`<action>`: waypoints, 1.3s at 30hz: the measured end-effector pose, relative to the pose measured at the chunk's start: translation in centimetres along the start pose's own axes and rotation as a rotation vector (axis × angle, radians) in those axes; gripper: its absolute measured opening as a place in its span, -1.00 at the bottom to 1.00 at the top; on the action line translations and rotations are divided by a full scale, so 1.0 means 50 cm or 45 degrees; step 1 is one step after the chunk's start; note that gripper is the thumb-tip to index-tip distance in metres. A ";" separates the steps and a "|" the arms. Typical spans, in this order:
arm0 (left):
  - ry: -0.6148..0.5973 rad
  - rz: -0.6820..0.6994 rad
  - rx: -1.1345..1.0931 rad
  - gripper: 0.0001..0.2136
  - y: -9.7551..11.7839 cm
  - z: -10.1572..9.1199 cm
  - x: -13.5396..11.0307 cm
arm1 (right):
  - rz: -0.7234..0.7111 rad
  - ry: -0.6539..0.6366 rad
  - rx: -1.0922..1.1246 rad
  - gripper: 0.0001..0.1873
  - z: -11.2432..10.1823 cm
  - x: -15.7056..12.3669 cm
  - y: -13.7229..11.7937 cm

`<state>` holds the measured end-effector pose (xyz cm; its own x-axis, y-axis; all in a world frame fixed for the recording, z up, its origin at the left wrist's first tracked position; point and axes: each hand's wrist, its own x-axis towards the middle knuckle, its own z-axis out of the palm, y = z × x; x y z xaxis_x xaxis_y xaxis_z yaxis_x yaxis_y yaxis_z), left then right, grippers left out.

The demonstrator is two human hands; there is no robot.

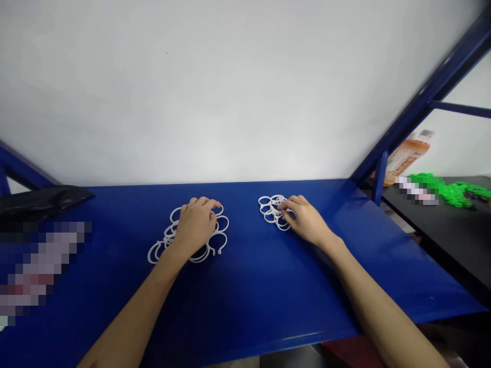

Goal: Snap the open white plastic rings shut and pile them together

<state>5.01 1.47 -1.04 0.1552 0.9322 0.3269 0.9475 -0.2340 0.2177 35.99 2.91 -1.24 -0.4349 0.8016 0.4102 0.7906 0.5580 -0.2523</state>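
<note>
Two heaps of white plastic rings lie on a blue table (249, 286). My left hand (196, 225) rests palm down on the bigger heap of large open rings (220, 240), fingers curled over a ring at the heap's far edge. My right hand (305, 219) lies beside the smaller heap of small rings (270, 208), its fingertips pinched together on rings at the heap's right side. Whether either hand has lifted a ring cannot be seen.
A white wall rises behind the table. A black flat object (42, 200) sits at the far left. Blue frame bars (422, 97) slant up at the right. Beyond them a black table (441, 225) holds green pieces (456, 191) and an orange bottle (408, 156).
</note>
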 end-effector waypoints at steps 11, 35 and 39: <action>-0.065 -0.027 -0.015 -0.75 -0.005 -0.013 0.002 | 0.030 0.107 -0.010 -0.82 -0.008 0.003 -0.020; 0.106 0.172 -0.229 -0.80 0.049 -0.002 -0.013 | -0.263 -0.085 0.427 -0.94 0.041 -0.017 -0.168; -0.010 0.339 -0.625 -0.81 0.076 -0.009 -0.024 | -0.129 0.049 0.480 -0.97 0.037 -0.016 -0.159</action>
<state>8.28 -0.66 -0.17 0.3753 0.8249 0.4228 0.6342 -0.5611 0.5319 29.26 -1.76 -1.21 -0.4805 0.7338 0.4802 0.5275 0.6793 -0.5102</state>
